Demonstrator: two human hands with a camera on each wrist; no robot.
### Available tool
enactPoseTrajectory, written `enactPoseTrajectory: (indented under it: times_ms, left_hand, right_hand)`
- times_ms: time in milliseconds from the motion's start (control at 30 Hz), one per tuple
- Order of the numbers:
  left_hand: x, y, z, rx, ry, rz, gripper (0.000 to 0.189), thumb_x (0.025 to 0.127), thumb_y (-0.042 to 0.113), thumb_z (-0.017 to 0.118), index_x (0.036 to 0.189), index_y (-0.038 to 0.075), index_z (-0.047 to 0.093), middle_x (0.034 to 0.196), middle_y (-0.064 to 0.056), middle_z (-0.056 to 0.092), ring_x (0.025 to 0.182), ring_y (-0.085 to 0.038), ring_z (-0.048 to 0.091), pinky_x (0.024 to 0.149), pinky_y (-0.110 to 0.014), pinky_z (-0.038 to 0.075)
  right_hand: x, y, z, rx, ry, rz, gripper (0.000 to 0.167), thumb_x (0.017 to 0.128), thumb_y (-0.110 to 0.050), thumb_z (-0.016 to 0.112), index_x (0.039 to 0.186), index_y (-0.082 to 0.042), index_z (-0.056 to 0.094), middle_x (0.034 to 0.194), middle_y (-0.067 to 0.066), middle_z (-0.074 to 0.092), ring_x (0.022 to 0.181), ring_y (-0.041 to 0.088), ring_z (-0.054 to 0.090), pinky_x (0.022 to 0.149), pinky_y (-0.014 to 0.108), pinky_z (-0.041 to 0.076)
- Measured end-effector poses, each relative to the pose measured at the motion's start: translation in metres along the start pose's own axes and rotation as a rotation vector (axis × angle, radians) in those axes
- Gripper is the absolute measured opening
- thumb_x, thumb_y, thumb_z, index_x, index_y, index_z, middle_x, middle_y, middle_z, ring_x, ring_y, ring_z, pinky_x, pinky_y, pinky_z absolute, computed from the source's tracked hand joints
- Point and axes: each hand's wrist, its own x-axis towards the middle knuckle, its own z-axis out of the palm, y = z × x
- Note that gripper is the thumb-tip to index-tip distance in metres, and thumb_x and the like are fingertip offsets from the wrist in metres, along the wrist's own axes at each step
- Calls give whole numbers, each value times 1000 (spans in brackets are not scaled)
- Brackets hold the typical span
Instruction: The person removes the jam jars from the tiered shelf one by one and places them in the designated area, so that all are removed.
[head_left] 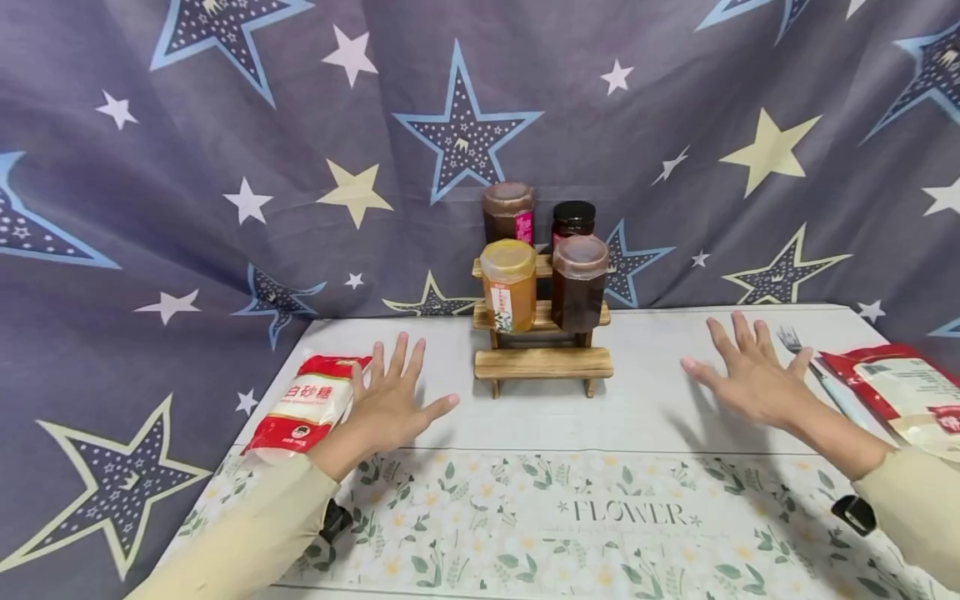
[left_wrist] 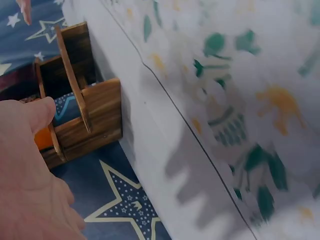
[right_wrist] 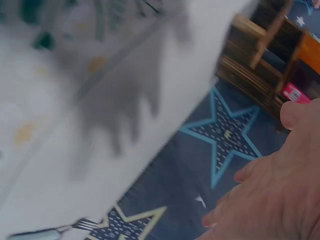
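Both hands are spread above the table and hold nothing. My left hand (head_left: pixel 388 406) is nearest to a red and white bag of white sugar (head_left: pixel 307 402), partly behind the wrist. On the other side my right hand (head_left: pixel 753 375) hovers beside a fork (head_left: pixel 828 379) with a pale handle. Between the hands stands a stepped wooden rack (head_left: pixel 543 363). On its middle step are an orange-yellow jar (head_left: pixel 510 292) and a dark brown jar (head_left: pixel 579 292). Behind them, higher up, sit a dark jar with a pink label (head_left: pixel 504 212) and a black-lidded jar (head_left: pixel 573 218).
A red and cream packet (head_left: pixel 911 396) lies at the table's right edge. A flowered cloth strip (head_left: pixel 525 525) with the word FLOWER runs along the front of the white table (head_left: pixel 637 417). A star-patterned curtain (head_left: pixel 562 100) hangs behind and on the left.
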Motion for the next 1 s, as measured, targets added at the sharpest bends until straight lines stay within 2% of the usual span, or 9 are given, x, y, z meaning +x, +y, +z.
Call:
enactPoseTrajectory:
  times_ms: [167,233,300,433,500,633,833,1000]
  left_hand:
    - [10,10,5,-105,-5,28,98,88,72,44,155,18,-3,160,-9,-15,143,-39,-17,113,-68,-7]
    - [15,13,7,-143,-12,28,98,88,71,46,155,18,-2,160,-10,-12,144,-39,-13,113,-68,-3]
    - [19,16,9,-190,-13,31,96,89,67,50,156,16,4,161,-12,-5,145,-40,-5,114,-68,3]
    - [30,18,14,-307,8,43,87,90,55,59,154,9,20,158,-17,15,143,-40,15,113,-67,16]
    - [36,19,15,-380,26,39,82,90,48,63,151,5,28,155,-20,26,141,-39,24,114,-62,23]
    - [45,20,19,-534,56,3,73,90,37,69,145,1,36,146,-22,39,134,-38,38,110,-50,38]
    - [53,21,27,-795,40,-72,68,88,28,73,143,4,40,142,-24,43,127,-38,47,99,-47,50]
    - [55,24,34,-918,4,-57,70,85,21,75,143,5,39,141,-26,43,125,-40,48,98,-47,51]
  right_hand:
    - [11,-10,-20,19,26,0,88,96,-66,26,153,-6,-5,151,26,-24,135,50,-23,85,83,-25]
    - [16,-16,-28,41,31,-3,88,96,-67,25,153,-7,-7,153,25,-22,137,50,-18,87,83,-24]
    - [21,-22,-36,77,31,-14,89,96,-66,25,152,-7,-10,154,25,-18,140,49,-11,95,82,-16]
    - [30,-33,-48,153,46,-32,88,96,-66,23,151,-8,-15,157,26,-2,140,50,10,108,73,11]
    - [34,-36,-52,189,59,-36,88,96,-66,22,151,-9,-16,156,28,4,137,52,16,108,70,19]
    - [44,-46,-57,212,100,-34,88,95,-67,23,153,-11,-12,154,30,16,131,55,27,105,70,25]
    - [62,-59,-65,305,182,-94,87,94,-66,34,156,-15,0,151,27,27,126,47,42,98,66,39]
    - [75,-67,-67,375,203,-131,84,95,-62,40,156,-15,6,154,23,26,132,44,38,101,66,38]
